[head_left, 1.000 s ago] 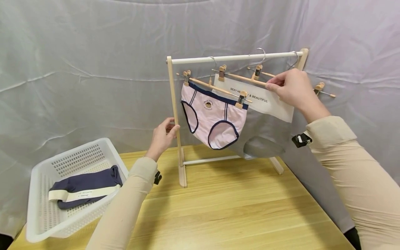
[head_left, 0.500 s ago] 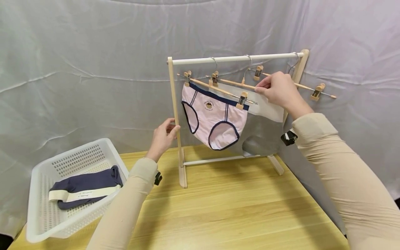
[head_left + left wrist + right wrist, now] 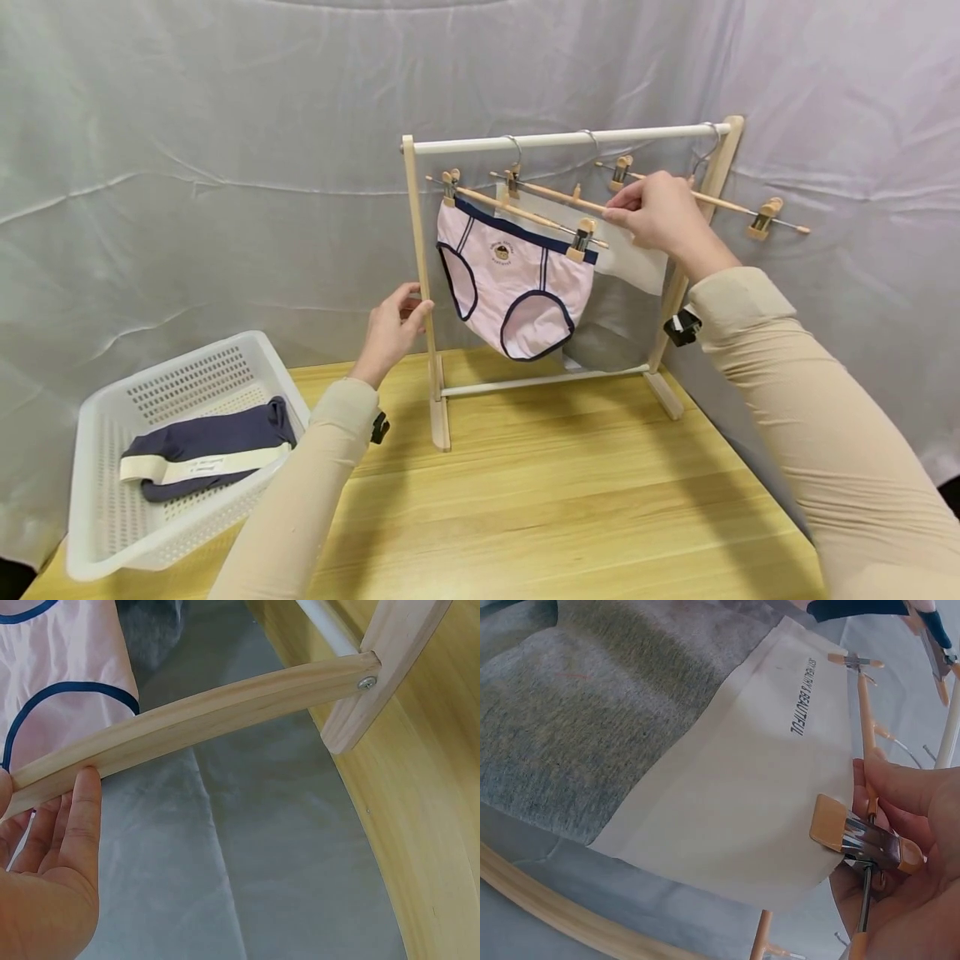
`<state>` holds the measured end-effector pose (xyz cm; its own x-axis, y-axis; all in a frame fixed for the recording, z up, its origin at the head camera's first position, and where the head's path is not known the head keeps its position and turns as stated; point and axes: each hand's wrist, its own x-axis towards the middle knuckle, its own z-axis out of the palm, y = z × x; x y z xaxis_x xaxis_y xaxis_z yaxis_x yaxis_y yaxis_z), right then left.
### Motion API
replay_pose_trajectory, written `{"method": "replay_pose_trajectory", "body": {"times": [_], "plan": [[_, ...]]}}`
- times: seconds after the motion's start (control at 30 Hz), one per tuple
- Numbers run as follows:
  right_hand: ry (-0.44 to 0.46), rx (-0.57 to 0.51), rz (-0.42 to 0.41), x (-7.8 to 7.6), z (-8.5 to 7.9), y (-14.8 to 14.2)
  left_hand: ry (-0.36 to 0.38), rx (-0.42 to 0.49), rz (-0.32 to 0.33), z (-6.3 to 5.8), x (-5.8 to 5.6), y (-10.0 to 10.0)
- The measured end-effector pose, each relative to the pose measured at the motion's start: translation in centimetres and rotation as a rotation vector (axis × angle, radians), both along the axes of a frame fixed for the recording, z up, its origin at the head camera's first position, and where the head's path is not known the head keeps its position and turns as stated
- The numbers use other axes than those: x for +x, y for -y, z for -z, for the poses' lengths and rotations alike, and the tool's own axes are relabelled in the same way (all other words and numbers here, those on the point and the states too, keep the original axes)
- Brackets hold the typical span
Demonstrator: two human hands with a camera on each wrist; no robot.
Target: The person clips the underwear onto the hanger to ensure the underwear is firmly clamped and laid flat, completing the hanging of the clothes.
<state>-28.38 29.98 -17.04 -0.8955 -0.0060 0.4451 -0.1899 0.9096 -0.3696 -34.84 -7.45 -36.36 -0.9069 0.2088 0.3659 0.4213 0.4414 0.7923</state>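
In the head view my right hand (image 3: 656, 214) pinches the wooden bar of a clip hanger (image 3: 551, 192), its hook over the rack's top rail. Grey underpants (image 3: 637, 712) with a lettered cream waistband (image 3: 742, 757) hang from its clips; in the right wrist view, my fingers lie beside one wooden clip (image 3: 862, 834). Pink underpants (image 3: 517, 279) with navy trim hang on another hanger in front, partly hiding the grey pair. My left hand (image 3: 392, 327) holds the left post (image 3: 417, 225) of the small clothes rack between thumb and fingers, as the left wrist view also shows.
A bare clip hanger (image 3: 723, 202) hangs at the rack's right end. On the wooden table (image 3: 540, 500), at the left, stands a white perforated basket (image 3: 93, 467) with a folded navy garment (image 3: 213, 429) in a cream band. Grey cloth (image 3: 262, 167) covers the back.
My right hand has moved left along the rail, bringing the hanger and grey underpants closer behind the pink pair. The left hand stays on the post.
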Motion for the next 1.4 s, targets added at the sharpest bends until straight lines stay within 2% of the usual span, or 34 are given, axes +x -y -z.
{"method": "replay_pose_trajectory", "body": {"times": [0.43,0.67,0.9,1.17,1.4], "plan": [[0.007,0.015,0.032,-0.5,0.2,1.3,-0.012,0.009,0.001,-0.1,0.1,0.2],[-0.011,-0.008,0.014,-0.5,0.6,1.1,0.008,0.023,0.005,-0.1,-0.1,0.2],[-0.052,-0.034,-0.02,-0.2,1.0,0.9,0.032,0.017,0.006,-0.3,0.3,0.0],[-0.161,-0.101,0.006,0.7,0.9,1.0,0.064,-0.002,0.011,0.1,0.7,0.2],[-0.261,-0.147,0.04,1.8,0.7,1.1,0.027,-0.074,0.01,0.1,1.2,0.3]]}}
